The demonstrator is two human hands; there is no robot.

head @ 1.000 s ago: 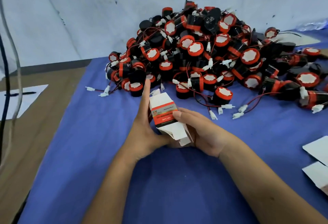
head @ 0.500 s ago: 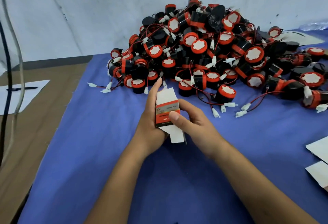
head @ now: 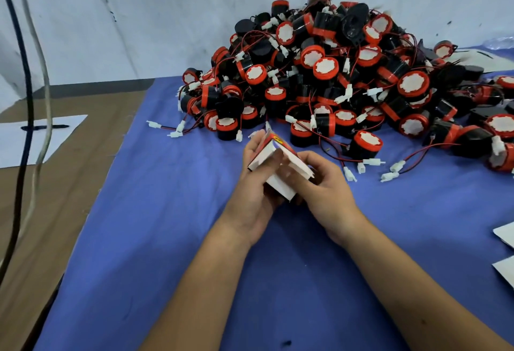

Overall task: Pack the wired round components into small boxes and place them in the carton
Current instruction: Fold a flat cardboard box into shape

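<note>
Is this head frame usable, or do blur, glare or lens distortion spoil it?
Head view: even, soft light, no glare; the small box and the fingers on it are smeared by motion, its print unreadable; the pile of wired round components is fairly sharp; wide-angle bending curves the cables at left; only faint shadows on the blue cloth.

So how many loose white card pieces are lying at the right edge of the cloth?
2: upper card piece and lower card piece, both cut off by the frame edge on the blue cloth; more may lie out of view.

Both hands (head: pixel 251 200) (head: pixel 324 192) grip small box (head: pixel 278 164); component pile (head: pixel 333 78) behind.
</note>
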